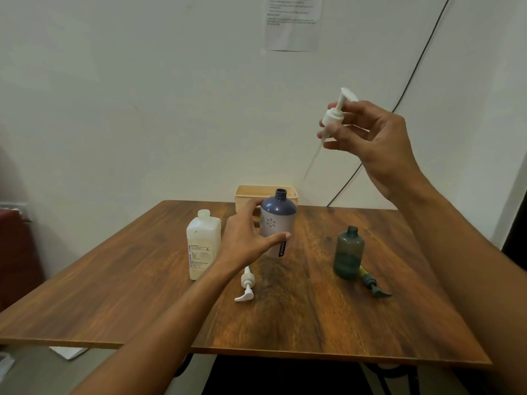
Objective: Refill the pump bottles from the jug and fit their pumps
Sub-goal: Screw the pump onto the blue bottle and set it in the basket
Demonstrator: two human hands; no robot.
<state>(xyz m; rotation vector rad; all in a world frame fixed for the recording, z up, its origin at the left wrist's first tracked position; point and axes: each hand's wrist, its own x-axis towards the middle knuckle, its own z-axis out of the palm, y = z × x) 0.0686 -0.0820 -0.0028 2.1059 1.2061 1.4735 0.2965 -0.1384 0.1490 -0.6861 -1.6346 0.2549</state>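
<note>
My left hand (245, 238) grips a grey-blue bottle (278, 220) with an open neck, upright at the table's middle. High above it to the right, my right hand (370, 138) holds a white pump (336, 112) whose thin dip tube slants down toward the bottle. A white translucent jug (203, 246) stands left of the bottle, its mouth uncapped. A small dark green bottle (348, 253) stands open on the right, with its green pump (372, 283) lying beside it. A second white pump (246, 285) lies on the table in front of the grey bottle.
A beige basket (291, 192) sits at the wooden table's (285, 323) far edge behind the grey bottle. A black cable (410, 81) runs down the wall at the right. A sheet of paper (293, 24) is stuck on the wall.
</note>
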